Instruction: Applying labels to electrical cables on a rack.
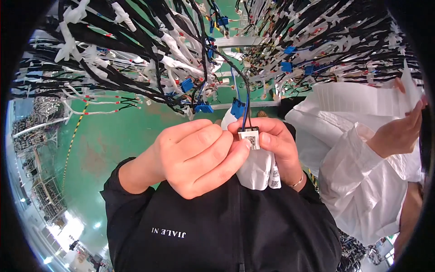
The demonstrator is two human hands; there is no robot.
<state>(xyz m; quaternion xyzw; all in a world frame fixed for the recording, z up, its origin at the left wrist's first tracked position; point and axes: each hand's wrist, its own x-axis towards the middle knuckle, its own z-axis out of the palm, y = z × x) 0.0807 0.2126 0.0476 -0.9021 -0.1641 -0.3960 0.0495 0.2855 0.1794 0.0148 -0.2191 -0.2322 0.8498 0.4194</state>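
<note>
A small black connector (244, 129) sits between my hands, with blue and black wires running up from it. A white label (250, 140) with a printed square code lies across its front. My right hand (278, 141) grips the connector, its thumb at the label's right edge. At the label's left side, the thumb and fingers of my left hand (195, 156) are pinched together; its fingers curl in. Below hangs white sheet material (254, 170) with a narrow strip of coded labels (275, 177), partly hidden by my hands. A blue connector (238, 109) hangs just above.
Dense black and white wire harnesses (127, 59) hang at upper left and upper right, with several blue connectors among them. A co-worker in white (353, 167) stands close on the right, one hand (396, 136) raised. Yellow-black tape (72, 145) marks the green floor.
</note>
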